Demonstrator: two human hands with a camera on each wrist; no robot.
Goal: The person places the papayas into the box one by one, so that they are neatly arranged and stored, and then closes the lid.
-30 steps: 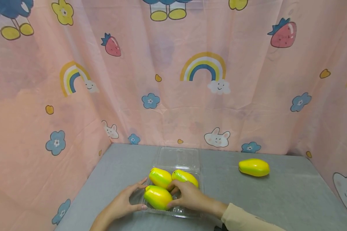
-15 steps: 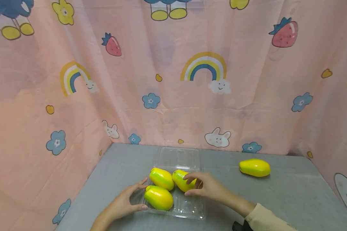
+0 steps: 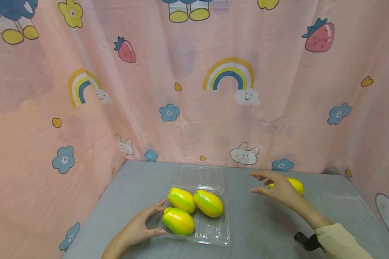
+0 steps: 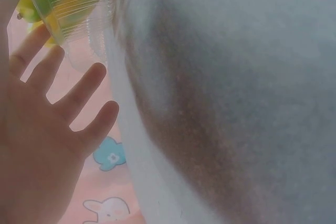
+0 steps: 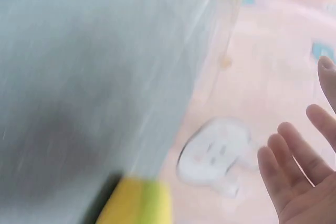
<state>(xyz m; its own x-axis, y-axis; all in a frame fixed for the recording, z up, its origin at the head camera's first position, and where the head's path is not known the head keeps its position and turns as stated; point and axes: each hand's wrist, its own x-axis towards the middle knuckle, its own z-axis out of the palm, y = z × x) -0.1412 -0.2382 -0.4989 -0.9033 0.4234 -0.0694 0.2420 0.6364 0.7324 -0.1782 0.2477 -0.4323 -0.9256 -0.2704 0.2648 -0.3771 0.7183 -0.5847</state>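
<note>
Three yellow-green toy papayas lie in a clear plastic clamshell box [image 3: 210,235]: one at the back left [image 3: 181,200], one at the back right [image 3: 209,203], one at the front left [image 3: 178,221]. My left hand [image 3: 139,225] rests against the box's left side, fingers spread, as the left wrist view also shows. My right hand [image 3: 280,189] is in the air right of the box, fingers loosely extended and holding nothing. Partly hidden behind it lies another papaya [image 3: 296,185] on the table. The right wrist view is blurred but shows this papaya [image 5: 137,203] near the hand.
The box's transparent lid [image 3: 200,177] lies folded back toward the curtain. A pink patterned curtain [image 3: 188,136] stands behind and at both sides of the grey table [image 3: 246,223]. A black object [image 3: 308,241] sits by the right sleeve.
My right hand has let go of the front-left papaya and moved right, out of the box, to in front of the papaya on the table. My left hand has stayed in place.
</note>
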